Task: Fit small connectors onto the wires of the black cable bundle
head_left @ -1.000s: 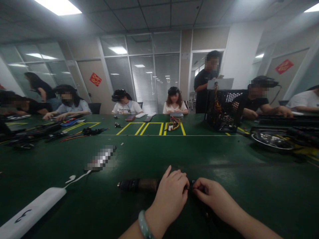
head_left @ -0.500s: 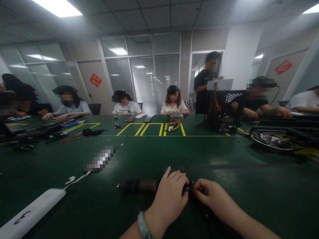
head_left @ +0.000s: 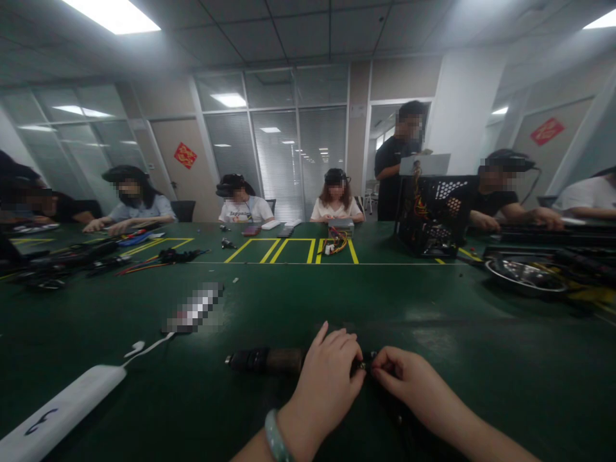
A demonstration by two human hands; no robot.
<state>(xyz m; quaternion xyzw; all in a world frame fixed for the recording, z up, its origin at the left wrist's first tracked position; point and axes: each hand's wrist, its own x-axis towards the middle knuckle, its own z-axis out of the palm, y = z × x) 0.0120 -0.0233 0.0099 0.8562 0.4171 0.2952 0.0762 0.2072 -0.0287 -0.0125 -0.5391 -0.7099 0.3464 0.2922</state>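
Observation:
A dark cylindrical tool (head_left: 262, 360) with a brownish middle lies on the green table (head_left: 308, 301) in front of me, pointing left. My left hand (head_left: 327, 378), with a pale green bracelet at the wrist, is wrapped over the tool's right end. My right hand (head_left: 402, 375) pinches a small dark part at that same end, fingertips meeting the left hand's. What the small part is I cannot make out.
A white power strip (head_left: 58, 410) with its cord lies at the near left. A metal bowl (head_left: 524, 274) and a black computer case (head_left: 433, 215) stand at the right. Cables (head_left: 337, 240) and tools lie across the far table, where several people sit.
My hands stay on the tool's right end with only slight finger shifts. At the far left a standing person has moved out of view.

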